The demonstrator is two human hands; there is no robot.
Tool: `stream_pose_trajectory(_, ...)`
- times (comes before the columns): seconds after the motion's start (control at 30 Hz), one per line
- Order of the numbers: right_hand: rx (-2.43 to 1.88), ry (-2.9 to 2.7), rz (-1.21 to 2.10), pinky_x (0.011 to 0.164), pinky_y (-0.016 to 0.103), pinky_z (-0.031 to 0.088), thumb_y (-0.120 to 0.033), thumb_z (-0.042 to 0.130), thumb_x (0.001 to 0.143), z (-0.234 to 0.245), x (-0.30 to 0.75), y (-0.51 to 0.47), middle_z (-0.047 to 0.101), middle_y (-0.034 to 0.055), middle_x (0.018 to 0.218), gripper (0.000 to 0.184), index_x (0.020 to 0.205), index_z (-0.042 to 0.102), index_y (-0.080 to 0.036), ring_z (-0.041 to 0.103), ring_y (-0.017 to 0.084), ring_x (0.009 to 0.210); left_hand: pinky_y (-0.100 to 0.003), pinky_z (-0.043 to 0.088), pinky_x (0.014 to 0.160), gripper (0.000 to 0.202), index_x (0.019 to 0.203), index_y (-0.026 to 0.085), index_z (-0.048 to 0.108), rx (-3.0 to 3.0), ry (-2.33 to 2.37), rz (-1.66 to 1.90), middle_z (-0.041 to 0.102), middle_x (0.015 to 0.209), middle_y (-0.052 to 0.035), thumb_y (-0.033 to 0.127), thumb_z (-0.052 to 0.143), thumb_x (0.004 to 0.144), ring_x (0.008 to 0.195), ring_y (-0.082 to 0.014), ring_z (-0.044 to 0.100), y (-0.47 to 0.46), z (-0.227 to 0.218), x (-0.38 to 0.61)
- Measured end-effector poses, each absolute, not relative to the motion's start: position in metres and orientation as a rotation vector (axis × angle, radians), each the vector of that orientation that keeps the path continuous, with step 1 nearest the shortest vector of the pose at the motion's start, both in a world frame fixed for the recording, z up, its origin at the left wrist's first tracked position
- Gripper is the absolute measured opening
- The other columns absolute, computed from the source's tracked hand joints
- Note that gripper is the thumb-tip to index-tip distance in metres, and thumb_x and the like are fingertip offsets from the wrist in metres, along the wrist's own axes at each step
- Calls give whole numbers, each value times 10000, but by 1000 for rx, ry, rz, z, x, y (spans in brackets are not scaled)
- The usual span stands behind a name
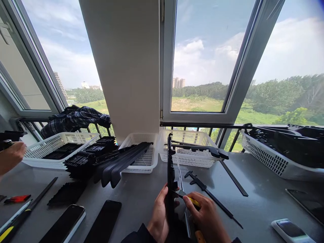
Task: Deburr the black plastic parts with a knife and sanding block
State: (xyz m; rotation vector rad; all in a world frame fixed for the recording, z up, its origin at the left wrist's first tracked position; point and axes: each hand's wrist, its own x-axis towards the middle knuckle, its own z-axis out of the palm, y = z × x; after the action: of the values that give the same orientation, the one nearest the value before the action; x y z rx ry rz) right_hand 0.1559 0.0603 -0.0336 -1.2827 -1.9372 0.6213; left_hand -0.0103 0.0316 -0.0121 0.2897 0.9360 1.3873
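Note:
My left hand (158, 212) is wrapped round the lower part of a long black plastic part (170, 165), which stands nearly upright with notches along its right edge. My right hand (206, 214) grips a utility knife (194, 201) with a yellow handle. Its blade points left and meets the edge of the plastic part just above my left fingers; whether it cuts in cannot be seen. Below my right palm an orange-yellow end (199, 237) shows, its kind unclear. A black caliper (206, 190) lies on the table to the right of my hands.
White baskets (141, 168) line the window side, one at right heaped with black parts (288, 145). Long black parts (121, 165) lean at centre left. Phones (105, 219) and a black-yellow tool (15, 222) lie at left. Another person's hand (12, 157) holds something dark.

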Motion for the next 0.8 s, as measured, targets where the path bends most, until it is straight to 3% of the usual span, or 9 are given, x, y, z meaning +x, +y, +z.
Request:
stream_pose_trajectory(0.4,-1229,-2052,670,693,300,457,-612,491,1060,-22,158,54,742,44,762,549,800,774,-221,688,221,715,-276,567,776,328,957,103,813,170,928,1373,790,1019,-122,324,589,1051,908,-197,717,35,-3,-12)
stream_pose_trajectory(0.8,-1263,-1892,630,710,293,501,-664,453,1070,-24,164,58,785,63,843,593,860,797,-229,720,232,768,-277,549,803,280,1033,150,818,356,907,1391,781,1116,-116,384,684,959,1002,-222,698,33,-6,-11)
